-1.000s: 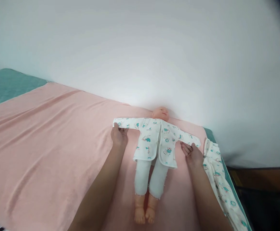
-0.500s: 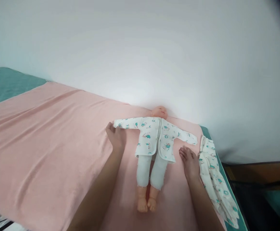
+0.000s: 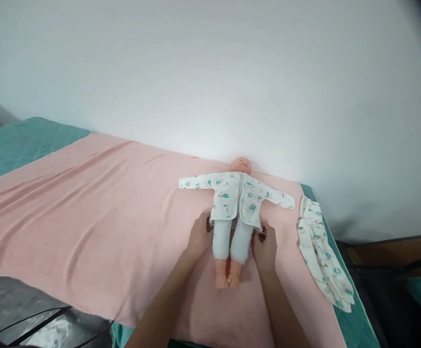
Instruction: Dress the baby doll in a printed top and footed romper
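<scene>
A baby doll (image 3: 241, 165) lies on its back on the pink blanket (image 3: 123, 208), head by the wall and bare feet toward me. It wears a white printed jacket (image 3: 224, 195) with both sleeves spread wide. Its legs are white cloth down to the ankles. My left hand (image 3: 200, 236) is closed at the jacket's lower left corner, with the fingertips partly hidden by the hem. At the lower right corner my right hand (image 3: 265, 245) pinches the hem between curled fingers.
White printed baby trousers (image 3: 324, 256) lie along the bed's right edge. A green sheet (image 3: 33, 140) shows at the blanket's ends. The white wall (image 3: 210, 87) rises directly behind the doll's head. Grey floor (image 3: 15, 299) shows at lower left.
My left hand has left the sleeve end and come down to the jacket's hem. My right hand has moved inward from beside the sleeve to the hem. The view has shifted slightly.
</scene>
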Demonstrator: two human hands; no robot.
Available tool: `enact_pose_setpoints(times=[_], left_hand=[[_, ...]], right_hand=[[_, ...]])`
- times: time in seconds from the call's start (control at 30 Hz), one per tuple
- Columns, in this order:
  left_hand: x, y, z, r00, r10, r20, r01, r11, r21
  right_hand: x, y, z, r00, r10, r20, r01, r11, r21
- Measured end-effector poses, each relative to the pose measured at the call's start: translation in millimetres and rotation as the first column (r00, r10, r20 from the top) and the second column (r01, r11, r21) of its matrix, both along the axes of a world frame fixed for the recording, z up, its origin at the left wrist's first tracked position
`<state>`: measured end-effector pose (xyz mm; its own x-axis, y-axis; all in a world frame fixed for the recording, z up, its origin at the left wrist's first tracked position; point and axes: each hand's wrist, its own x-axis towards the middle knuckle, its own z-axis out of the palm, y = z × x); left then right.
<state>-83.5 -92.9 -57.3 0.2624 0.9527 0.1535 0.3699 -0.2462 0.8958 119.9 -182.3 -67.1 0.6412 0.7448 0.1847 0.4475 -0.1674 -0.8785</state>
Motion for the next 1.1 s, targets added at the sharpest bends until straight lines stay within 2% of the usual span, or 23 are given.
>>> enact_pose_setpoints(times=[0.07,0.13,0.33,0.4,0.47,0.57,0.63,0.7,0.77,0.83,0.9,0.93,1.0,1.03,1.1], left_hand=[[2.0,2.0,-1.7,0.989,0.054,-0.136,-0.05,0.998,0.03],[2.8,2.2,-4.4,0.976,0.092,-0.199,-0.086,0.995,0.04],[-1.2,-8.4,-8.0,0.984,0.138,-0.117,-0.138,0.99,0.007],[-0.5,-9.2,-6.7,0.985,0.157,-0.076,-0.158,0.987,-0.003],[2.2,-6.1,-3.6,0.983,0.183,-0.005,-0.183,0.983,0.026],[10.5,4.5,6.1,0.984,0.167,0.066,-0.177,0.964,0.2],[18.6,12.8,15.4,0.992,0.111,0.059,-0.124,0.938,0.323],[27.5,19.2,24.9,0.997,0.06,0.043,-0.071,0.938,0.339],[34.5,22.4,31.6,0.992,0.076,0.105,-0.095,0.976,0.197],[36.8,22.4,33.4,0.931,0.218,0.293,-0.211,0.976,-0.056],[33.1,20.5,30.1,0.758,0.408,0.51,-0.287,0.909,-0.301],[29.2,19.4,27.0,0.657,0.469,0.591,-0.283,0.879,-0.383],[18.4,17.0,20.5,0.522,0.512,0.682,-0.237,0.855,-0.461],[12.1,15.8,17.9,0.51,0.505,0.697,-0.213,0.859,-0.466],[-0.8,12.8,15.2,0.553,0.474,0.685,-0.189,0.872,-0.452]], right_hand=[[3.8,2.2,-2.8,0.998,-0.03,0.054,0.032,0.999,-0.041],[5.8,1.2,-4.2,0.994,-0.061,0.093,0.067,0.996,-0.06],[7.5,-6.8,-5.6,0.989,-0.126,0.083,0.132,0.989,-0.069],[6.8,-5.4,-4.4,0.989,-0.088,0.116,0.093,0.995,-0.031],[4.3,-1.4,-0.5,0.975,-0.033,0.218,0.02,0.998,0.061],[-3.0,9.6,12.1,0.913,0.06,0.402,-0.138,0.976,0.168],[-8.0,19.5,24.7,0.867,0.119,0.485,-0.221,0.963,0.157],[-9.4,29.5,38.6,0.839,0.172,0.516,-0.256,0.962,0.095],[-3.5,36.2,50.8,0.866,0.192,0.461,-0.229,0.973,0.025],[11.9,35.6,58.4,0.916,0.148,0.374,-0.145,0.989,-0.035],[35.5,25.2,60.1,0.933,0.08,0.351,-0.045,0.993,-0.108],[49.1,16.3,58.9,0.922,0.064,0.381,-0.006,0.989,-0.15],[76.6,-7.9,54.5,0.873,0.076,0.482,0.039,0.974,-0.225],[89.4,-22.5,51.9,0.841,0.094,0.533,0.045,0.97,-0.241],[111.7,-55.1,47.5,0.766,0.166,0.621,-0.003,0.967,-0.254]])
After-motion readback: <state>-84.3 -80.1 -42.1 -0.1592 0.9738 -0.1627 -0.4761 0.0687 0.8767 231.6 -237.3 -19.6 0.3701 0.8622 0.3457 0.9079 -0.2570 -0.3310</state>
